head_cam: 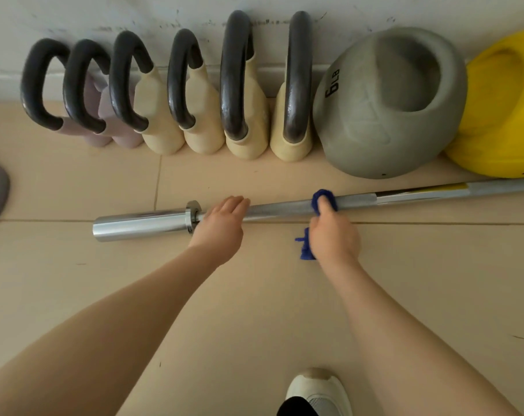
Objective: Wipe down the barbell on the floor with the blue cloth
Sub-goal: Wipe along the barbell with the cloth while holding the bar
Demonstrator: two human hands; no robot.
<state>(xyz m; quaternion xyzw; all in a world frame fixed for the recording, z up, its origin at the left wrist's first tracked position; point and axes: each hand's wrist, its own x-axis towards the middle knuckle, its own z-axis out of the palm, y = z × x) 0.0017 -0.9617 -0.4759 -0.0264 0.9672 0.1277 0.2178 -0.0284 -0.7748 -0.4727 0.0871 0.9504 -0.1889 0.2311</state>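
A white shoe [317,391] stands on the beige tiled floor [254,310]. The barbell [278,209] lies along a grout line. The left hand [221,223] rests flat on it, fingers straight; the right hand [332,232] grips the blue cloth [322,196] around the shaft. Kettlebells [242,94] line the scuffed white wall [164,13].

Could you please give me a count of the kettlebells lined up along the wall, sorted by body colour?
Mauve kettlebells: 2
Cream kettlebells: 4
Grey kettlebell: 1
Yellow kettlebell: 1
Total: 8
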